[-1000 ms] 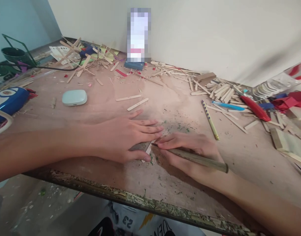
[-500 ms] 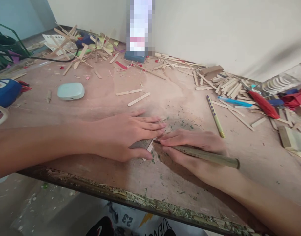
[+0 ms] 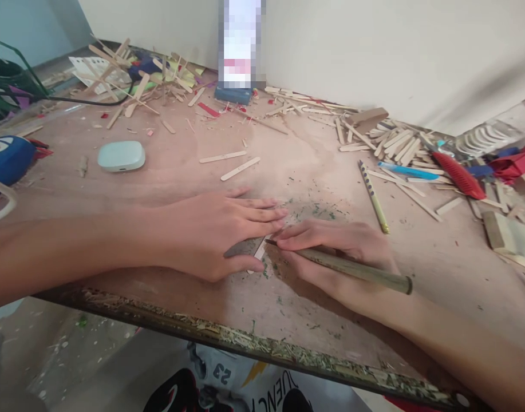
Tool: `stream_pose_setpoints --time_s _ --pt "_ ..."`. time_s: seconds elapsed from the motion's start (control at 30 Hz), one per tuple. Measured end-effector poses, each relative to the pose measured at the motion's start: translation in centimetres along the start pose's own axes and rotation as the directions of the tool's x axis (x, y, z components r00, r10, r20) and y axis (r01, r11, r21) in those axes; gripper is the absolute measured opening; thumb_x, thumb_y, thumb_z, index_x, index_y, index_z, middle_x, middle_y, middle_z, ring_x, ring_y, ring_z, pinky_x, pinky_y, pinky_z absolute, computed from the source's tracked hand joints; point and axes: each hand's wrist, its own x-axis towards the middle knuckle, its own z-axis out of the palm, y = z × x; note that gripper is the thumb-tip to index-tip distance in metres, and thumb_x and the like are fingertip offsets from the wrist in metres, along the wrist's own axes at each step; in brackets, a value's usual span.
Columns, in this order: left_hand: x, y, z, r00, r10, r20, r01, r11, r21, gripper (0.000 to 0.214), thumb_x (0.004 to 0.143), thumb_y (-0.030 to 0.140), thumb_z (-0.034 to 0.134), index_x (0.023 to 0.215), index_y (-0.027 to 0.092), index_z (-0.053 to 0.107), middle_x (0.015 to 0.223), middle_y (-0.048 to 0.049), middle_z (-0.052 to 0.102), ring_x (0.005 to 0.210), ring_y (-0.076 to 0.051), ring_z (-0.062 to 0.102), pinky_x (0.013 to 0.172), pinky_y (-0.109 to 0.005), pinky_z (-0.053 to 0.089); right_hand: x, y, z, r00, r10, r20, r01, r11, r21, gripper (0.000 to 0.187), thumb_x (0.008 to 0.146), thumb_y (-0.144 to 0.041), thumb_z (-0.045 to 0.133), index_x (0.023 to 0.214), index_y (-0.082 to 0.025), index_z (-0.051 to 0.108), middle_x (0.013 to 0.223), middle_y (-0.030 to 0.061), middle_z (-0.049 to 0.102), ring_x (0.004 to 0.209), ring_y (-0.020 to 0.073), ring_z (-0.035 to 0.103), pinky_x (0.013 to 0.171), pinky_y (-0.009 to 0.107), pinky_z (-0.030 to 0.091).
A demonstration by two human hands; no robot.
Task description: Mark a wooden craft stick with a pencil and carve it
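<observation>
My left hand (image 3: 228, 229) lies flat on the table with its fingers stretched out, palm down over a craft stick (image 3: 259, 250). A short piece of that stick shows between my thumb and forefinger; the remainder is hidden under the hand. My right hand (image 3: 331, 252) is closed in a writing-like grip around a slim tool (image 3: 356, 268) with a round greenish-brown handle and a dark pointed tip. The tip rests at the edge of the stick; its exact kind is unclear. Two more craft sticks, an upper one (image 3: 222, 157) and a lower one (image 3: 240, 169), lie beyond my left hand.
Green shavings (image 3: 320, 206) are scattered around my hands. A pale earbud case (image 3: 122, 155) sits to the left. Rightward are a patterned pencil (image 3: 374, 197), a blue pen (image 3: 408, 170), a red-handled cutter (image 3: 457, 174) and a stick pile (image 3: 397, 146). The table's rough front edge (image 3: 228, 339) runs below.
The whole view has shifted slightly, so most things appear a little higher and further left. Both hands keep nearly the same pose, and the tool's tip stays by the stick.
</observation>
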Motion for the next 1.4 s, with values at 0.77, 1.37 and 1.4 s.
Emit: stream_pose_setpoints --time_s 0.77,1.37,1.4 --pt "-0.2 0.1 -0.6 0.901 -0.011 -0.434 -0.003 0.999 -0.032 0.034 0.113 0.021 0.047 0.145 0.020 0.059 0.138 -0.0048 0.073 0.131 -0.020 0.065 0.117 -0.038 0.044 -0.2 -0.3 -0.7 0.943 0.237 -0.234 -0.186 0.958 0.220 0.005 0.090 -0.021 0.079 0.090 -0.023 0.083 0.093 0.0034 0.084 0.083 0.0173 0.078 0.077 0.028 0.063" --pt "0.0 -0.7 0.0 0.942 0.062 -0.330 -0.068 0.998 -0.007 0.031 0.108 0.014 0.047 0.131 0.024 0.066 0.139 -0.0058 0.072 0.129 -0.021 0.066 0.109 -0.040 0.054 -0.5 -0.2 -1.0 0.921 0.295 -0.253 -0.241 0.945 0.222 0.011 0.091 -0.032 0.076 0.086 -0.024 0.082 0.086 0.0016 0.081 0.081 0.0194 0.076 0.077 0.030 0.061" --pt "0.1 -0.9 0.2 0.947 0.101 -0.304 -0.099 0.995 0.023 0.037 0.107 0.012 0.046 0.137 0.024 0.064 0.147 -0.0068 0.068 0.136 -0.022 0.063 0.114 -0.042 0.052 -0.5 -0.1 -1.1 0.917 0.301 -0.262 -0.247 0.944 0.221 0.011 0.091 -0.033 0.077 0.086 -0.024 0.082 0.087 0.0017 0.082 0.083 0.0198 0.076 0.079 0.031 0.061"
